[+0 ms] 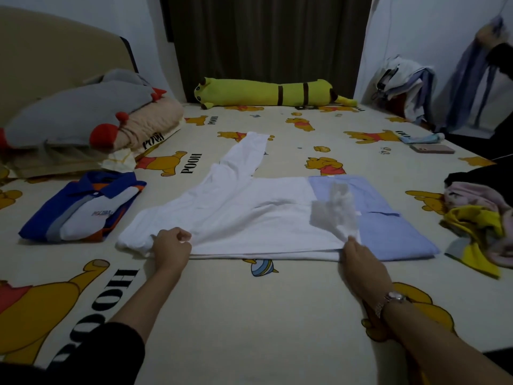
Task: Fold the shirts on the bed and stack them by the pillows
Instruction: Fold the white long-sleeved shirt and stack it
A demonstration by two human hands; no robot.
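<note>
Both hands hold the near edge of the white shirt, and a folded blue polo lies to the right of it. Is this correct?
Not quite. The head view shows the folded blue polo to the left of the white shirt, not the right. The left hand and right hand do hold its near edge.

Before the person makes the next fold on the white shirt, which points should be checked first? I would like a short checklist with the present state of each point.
1. Left hand grips the near hem of the white shirt: ok.
2. Right hand holds the same hem: cannot tell, fingers partly hidden.
3. Shirt lies flat: not ok, one sleeve stretches out toward the far side.
4. White shirt is clear of the light blue shirt: not ok, it overlaps it.
5. Folded blue polo lies near the pillows: ok.
</note>
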